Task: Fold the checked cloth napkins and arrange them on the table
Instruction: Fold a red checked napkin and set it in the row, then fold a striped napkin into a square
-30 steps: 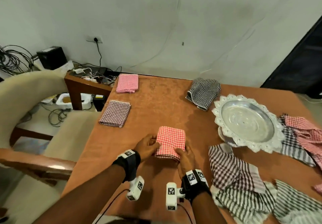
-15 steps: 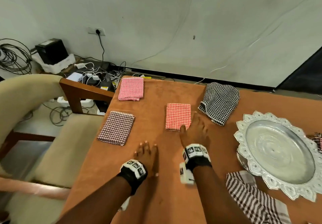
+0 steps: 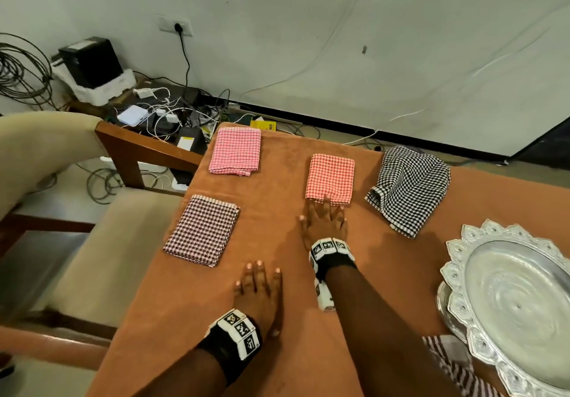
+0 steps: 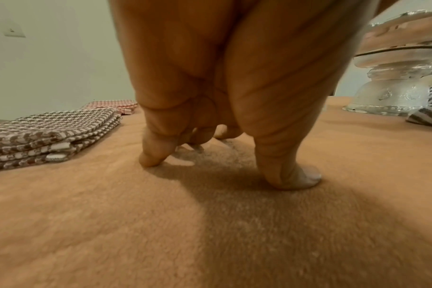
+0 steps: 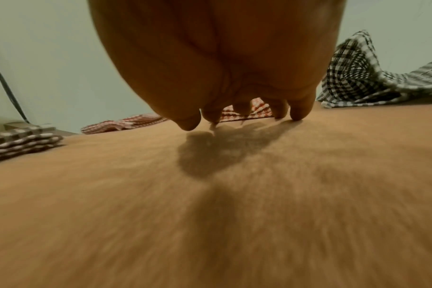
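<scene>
A folded red checked napkin (image 3: 330, 179) lies on the orange-brown table (image 3: 277, 217), far of centre. My right hand (image 3: 324, 217) is flat, its straight fingertips at the napkin's near edge (image 5: 247, 112). A folded pink checked napkin (image 3: 236, 151) sits at the far left and a folded maroon checked napkin (image 3: 202, 230) nearer left (image 4: 49, 128). A rumpled black-and-white checked napkin (image 3: 408, 190) lies right of the red one (image 5: 358, 78). My left hand (image 3: 259, 291) rests on the bare table with fingers spread (image 4: 222, 165), holding nothing.
A silver scalloped tray (image 3: 512, 304) on a pedestal (image 4: 395, 87) stands at the right. Striped unfolded napkins (image 3: 456, 372) lie at the near right. A cream armchair (image 3: 77, 227) stands left of the table, with cables and electronics (image 3: 160, 112) on the floor behind.
The red napkin went from between both hands near me to the far middle of the table. My left hand let go and lies flat; my right hand stays at the napkin's near edge.
</scene>
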The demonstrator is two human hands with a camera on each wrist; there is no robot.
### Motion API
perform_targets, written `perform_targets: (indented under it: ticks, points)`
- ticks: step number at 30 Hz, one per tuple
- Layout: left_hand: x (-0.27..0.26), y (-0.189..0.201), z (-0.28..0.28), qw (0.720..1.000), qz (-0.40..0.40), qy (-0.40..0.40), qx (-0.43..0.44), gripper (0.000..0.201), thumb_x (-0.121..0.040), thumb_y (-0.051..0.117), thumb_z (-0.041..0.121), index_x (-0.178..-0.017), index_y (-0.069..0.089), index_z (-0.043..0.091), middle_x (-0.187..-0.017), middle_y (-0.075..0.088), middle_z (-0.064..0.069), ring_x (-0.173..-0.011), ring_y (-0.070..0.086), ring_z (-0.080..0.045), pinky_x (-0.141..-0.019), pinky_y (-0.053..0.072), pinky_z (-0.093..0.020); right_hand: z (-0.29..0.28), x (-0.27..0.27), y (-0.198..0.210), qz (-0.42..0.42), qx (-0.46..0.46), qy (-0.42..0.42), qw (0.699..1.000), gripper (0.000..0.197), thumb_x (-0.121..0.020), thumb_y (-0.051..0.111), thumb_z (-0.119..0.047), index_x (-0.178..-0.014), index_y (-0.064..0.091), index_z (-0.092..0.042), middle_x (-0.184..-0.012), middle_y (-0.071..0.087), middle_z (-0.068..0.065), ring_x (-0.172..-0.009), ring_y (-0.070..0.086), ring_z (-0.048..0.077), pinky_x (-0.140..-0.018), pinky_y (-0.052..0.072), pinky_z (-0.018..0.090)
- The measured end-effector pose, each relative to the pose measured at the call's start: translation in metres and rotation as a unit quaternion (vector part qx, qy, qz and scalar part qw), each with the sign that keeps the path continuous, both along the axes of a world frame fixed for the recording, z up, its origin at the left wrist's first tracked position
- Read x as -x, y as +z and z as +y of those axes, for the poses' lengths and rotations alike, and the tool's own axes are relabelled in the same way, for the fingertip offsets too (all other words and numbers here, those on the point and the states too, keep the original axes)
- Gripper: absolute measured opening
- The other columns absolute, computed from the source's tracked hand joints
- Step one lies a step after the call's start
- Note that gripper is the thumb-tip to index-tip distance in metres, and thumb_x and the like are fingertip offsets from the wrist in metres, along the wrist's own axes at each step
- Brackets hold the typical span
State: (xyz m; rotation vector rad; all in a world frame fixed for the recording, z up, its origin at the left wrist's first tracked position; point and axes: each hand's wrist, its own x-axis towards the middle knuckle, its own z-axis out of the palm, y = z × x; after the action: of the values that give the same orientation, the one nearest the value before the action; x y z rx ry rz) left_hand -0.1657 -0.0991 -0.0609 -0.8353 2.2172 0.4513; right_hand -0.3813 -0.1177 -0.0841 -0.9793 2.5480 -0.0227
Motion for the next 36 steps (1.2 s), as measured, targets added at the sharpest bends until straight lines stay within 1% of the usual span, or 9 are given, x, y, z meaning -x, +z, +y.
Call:
perform_targets:
  ticks: [8,15,19,22,25,27,30,34,36]
  points:
    - [0.004,0.001,-0.002,0.999,-0.012,0.009,-0.030,0.117,-0.087,0.071,0.033,-0.154,-0.024,0.018,-0.156,-0.032,-0.027,-0.143,-0.030,-0.048,-0.118,-0.002,-0.065,-0.024,0.033,0.002,-0.008,-0.015,0.000,1.000,0.059,-0.102,0.029,-0.058,-0.158,0.014,-0.043,-0.169,-0.009,-0.005,-0.151,0.002,0.047,-0.120,0.009,0.060]
    - [0.000,-0.003,-0.001,1.000,0.004,0.000,-0.021,0.116,-0.087,0.069,0.040,-0.154,-0.022,0.017,-0.156,-0.031,-0.028,-0.143,-0.028,-0.049,-0.118,-0.003,-0.064,-0.032,0.049,0.014,-0.054,-0.054,0.011,0.997,0.059,-0.105,0.027,-0.055,-0.158,0.007,-0.044,-0.168,-0.018,-0.005,-0.152,0.000,0.048,-0.121,0.006,0.060]
    - [0.001,-0.001,0.000,1.000,0.001,0.000,-0.008,0.119,-0.086,0.072,0.040,-0.154,-0.023,0.016,-0.157,-0.029,-0.028,-0.145,-0.025,-0.049,-0.119,0.000,-0.064,-0.015,0.044,0.015,-0.055,0.019,0.017,0.998,0.059,-0.106,0.028,-0.049,-0.160,0.012,-0.033,-0.169,-0.013,0.004,-0.153,0.009,0.043,-0.124,0.012,0.053]
    - [0.001,-0.004,0.000,1.000,-0.003,-0.015,0.007,0.121,-0.086,0.071,0.047,-0.153,-0.025,0.013,-0.156,-0.028,-0.031,-0.144,-0.023,-0.052,-0.119,0.003,-0.065,0.018,0.011,0.011,-0.057,0.103,-0.001,0.993,0.060,-0.105,0.027,-0.050,-0.160,0.015,-0.030,-0.169,-0.011,0.007,-0.152,0.019,0.036,-0.123,0.021,0.050]
    - [0.002,-0.005,0.001,1.000,-0.001,-0.012,0.009,0.122,-0.086,0.071,0.048,-0.154,-0.025,0.015,-0.156,-0.030,-0.030,-0.144,-0.024,-0.051,-0.119,0.001,-0.064,0.077,-0.041,0.006,-0.062,0.164,-0.023,0.984,0.059,-0.104,0.022,-0.054,-0.159,0.021,-0.031,-0.170,-0.008,0.000,-0.154,0.018,0.025,-0.121,0.026,0.048]
    - [0.001,-0.005,-0.001,1.000,0.006,-0.006,0.011,0.120,-0.086,0.070,0.048,-0.154,-0.023,0.016,-0.156,-0.030,-0.029,-0.144,-0.025,-0.050,-0.119,0.000,-0.063,0.122,-0.076,0.008,-0.051,0.186,-0.029,0.981,0.059,-0.105,0.023,-0.055,-0.159,0.024,-0.031,-0.170,-0.003,-0.001,-0.154,0.018,0.020,-0.122,0.026,0.043]
    - [-0.003,-0.006,0.001,0.999,0.014,-0.024,0.027,0.119,-0.087,0.068,0.052,-0.155,-0.023,0.017,-0.157,-0.028,-0.030,-0.145,-0.021,-0.052,-0.119,0.005,-0.064,0.194,-0.113,0.012,-0.030,0.184,-0.061,0.981,0.057,-0.106,0.029,-0.050,-0.158,0.032,-0.027,-0.169,0.008,-0.001,-0.154,0.018,0.016,-0.122,0.019,0.032]
    - [-0.006,0.002,0.005,0.998,0.031,-0.031,0.055,0.113,-0.089,0.064,0.054,-0.156,-0.018,0.017,-0.159,-0.020,-0.030,-0.148,-0.013,-0.051,-0.120,0.011,-0.061,0.273,-0.133,0.019,-0.005,0.148,-0.113,0.982,0.058,-0.105,0.021,-0.057,-0.157,0.030,-0.032,-0.169,0.009,-0.007,-0.154,0.013,0.013,-0.125,0.018,0.042]
    - [-0.007,0.007,0.012,0.997,0.034,-0.027,0.057,0.105,-0.092,0.061,0.050,-0.157,-0.015,0.016,-0.161,-0.016,-0.029,-0.149,-0.009,-0.049,-0.120,0.011,-0.059,0.306,-0.138,0.024,0.000,0.159,-0.139,0.977,0.058,-0.105,0.023,-0.056,-0.156,0.033,-0.031,-0.169,0.013,-0.005,-0.154,0.015,0.016,-0.125,0.016,0.040]
